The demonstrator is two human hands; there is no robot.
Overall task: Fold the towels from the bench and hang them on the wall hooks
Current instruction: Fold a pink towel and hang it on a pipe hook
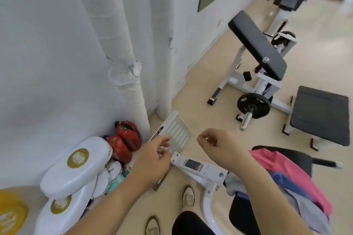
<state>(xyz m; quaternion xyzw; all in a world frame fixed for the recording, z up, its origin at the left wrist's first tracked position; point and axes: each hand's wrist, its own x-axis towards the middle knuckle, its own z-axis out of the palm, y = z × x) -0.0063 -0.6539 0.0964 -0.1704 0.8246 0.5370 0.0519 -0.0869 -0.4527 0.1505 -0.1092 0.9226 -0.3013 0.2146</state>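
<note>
Several towels lie piled on a black bench seat at the lower right: a pink towel on top, a blue one and a grey one beneath. My right hand hovers left of the pile with fingers curled and thumb pinched to forefinger; I see nothing in it. My left hand is held out beside it, fingers loosely apart, holding nothing I can make out. A small metal wall hook sits on the white wall above.
White pads with gold discs and red boxing gloves crowd the wall corner on the left. A white slotted panel leans by a wrapped pipe. A padded curl machine with a weight plate stands ahead.
</note>
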